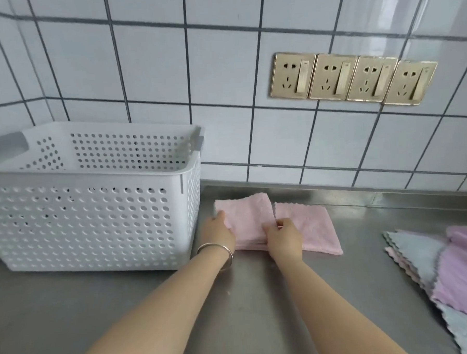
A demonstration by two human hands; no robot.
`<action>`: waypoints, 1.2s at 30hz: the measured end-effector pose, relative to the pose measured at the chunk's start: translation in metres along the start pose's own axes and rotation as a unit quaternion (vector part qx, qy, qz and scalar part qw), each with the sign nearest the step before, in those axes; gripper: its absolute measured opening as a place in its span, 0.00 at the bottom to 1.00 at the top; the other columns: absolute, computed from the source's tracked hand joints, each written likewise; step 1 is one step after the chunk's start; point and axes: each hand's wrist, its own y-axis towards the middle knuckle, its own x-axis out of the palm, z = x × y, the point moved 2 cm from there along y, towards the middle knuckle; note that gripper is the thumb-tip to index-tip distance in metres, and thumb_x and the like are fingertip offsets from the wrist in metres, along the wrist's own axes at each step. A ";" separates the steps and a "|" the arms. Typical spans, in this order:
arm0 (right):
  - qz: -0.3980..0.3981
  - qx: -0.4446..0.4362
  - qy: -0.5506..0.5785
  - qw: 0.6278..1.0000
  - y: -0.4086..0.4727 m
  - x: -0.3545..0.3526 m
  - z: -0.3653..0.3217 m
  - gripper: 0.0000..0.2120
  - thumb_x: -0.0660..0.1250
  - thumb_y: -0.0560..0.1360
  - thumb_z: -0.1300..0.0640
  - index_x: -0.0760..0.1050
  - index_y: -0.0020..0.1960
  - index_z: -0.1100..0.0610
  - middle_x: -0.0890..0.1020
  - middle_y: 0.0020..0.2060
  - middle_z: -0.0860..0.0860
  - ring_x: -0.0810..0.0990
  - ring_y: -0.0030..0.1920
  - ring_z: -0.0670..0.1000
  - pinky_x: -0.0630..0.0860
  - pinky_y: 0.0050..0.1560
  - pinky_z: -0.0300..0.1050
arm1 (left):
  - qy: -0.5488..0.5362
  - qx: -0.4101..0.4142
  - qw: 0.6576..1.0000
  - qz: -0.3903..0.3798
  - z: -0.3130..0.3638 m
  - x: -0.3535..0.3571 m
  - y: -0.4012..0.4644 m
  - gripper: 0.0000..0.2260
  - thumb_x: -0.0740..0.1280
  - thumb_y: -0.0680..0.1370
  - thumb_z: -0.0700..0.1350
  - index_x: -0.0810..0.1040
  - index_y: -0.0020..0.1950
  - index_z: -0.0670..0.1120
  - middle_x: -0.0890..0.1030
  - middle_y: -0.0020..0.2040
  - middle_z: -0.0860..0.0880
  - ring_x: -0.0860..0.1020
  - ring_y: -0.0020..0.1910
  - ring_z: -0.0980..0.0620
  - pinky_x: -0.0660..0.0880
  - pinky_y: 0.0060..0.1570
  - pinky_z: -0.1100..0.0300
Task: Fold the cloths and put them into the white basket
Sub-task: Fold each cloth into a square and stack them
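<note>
A pink cloth (pixel 313 226) lies partly folded on the steel counter, its left part doubled over into a thicker stack. My left hand (pixel 219 229) grips the folded part at its left edge. My right hand (pixel 283 237) pinches the folded flap near the cloth's middle. The white basket (pixel 93 211), perforated and with nothing visible inside, stands just left of the cloth, almost touching my left hand.
A pile of purple and grey-blue cloths (pixel 453 268) lies spread at the counter's right edge. A tiled wall with a row of gold sockets (pixel 354 78) rises behind. Bare steel counter (pixel 125 304) stretches in front of the basket.
</note>
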 end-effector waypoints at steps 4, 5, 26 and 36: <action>0.002 0.003 -0.062 0.998 -0.001 0.009 0.008 0.07 0.59 0.73 0.56 0.69 0.49 0.58 0.79 0.42 0.54 0.75 0.42 0.58 0.73 0.39 0.46 | 0.001 -0.046 0.999 -0.015 -0.008 0.015 0.010 0.20 0.58 0.78 0.42 0.65 0.70 0.43 0.68 0.66 0.40 0.71 0.62 0.41 0.68 0.60 0.56; 0.004 0.001 -0.083 0.997 -0.001 0.010 0.008 0.08 0.59 0.73 0.57 0.69 0.51 0.59 0.78 0.44 0.55 0.75 0.43 0.58 0.72 0.40 0.47 | 0.004 -0.055 0.998 -0.018 -0.009 0.017 0.010 0.19 0.59 0.78 0.42 0.66 0.69 0.43 0.68 0.66 0.40 0.71 0.62 0.41 0.68 0.60 0.56; 0.214 -0.161 -0.485 0.832 -0.087 -0.310 0.166 0.08 0.68 0.56 0.53 0.79 0.35 0.53 0.79 0.30 0.48 0.79 0.33 0.56 0.74 0.28 0.43 | 0.066 0.465 0.880 -0.070 0.191 0.135 -0.171 0.14 0.63 0.71 0.44 0.79 0.54 0.44 0.77 0.58 0.44 0.75 0.58 0.42 0.74 0.56 0.48; 0.278 -0.238 -0.488 0.792 -0.059 -0.352 0.170 0.09 0.61 0.64 0.56 0.72 0.26 0.54 0.73 0.20 0.47 0.72 0.21 0.52 0.58 0.26 0.38 | 0.089 0.517 0.851 -0.027 0.260 0.197 -0.180 0.13 0.65 0.66 0.41 0.83 0.44 0.56 0.84 0.40 0.55 0.82 0.39 0.52 0.78 0.36 0.63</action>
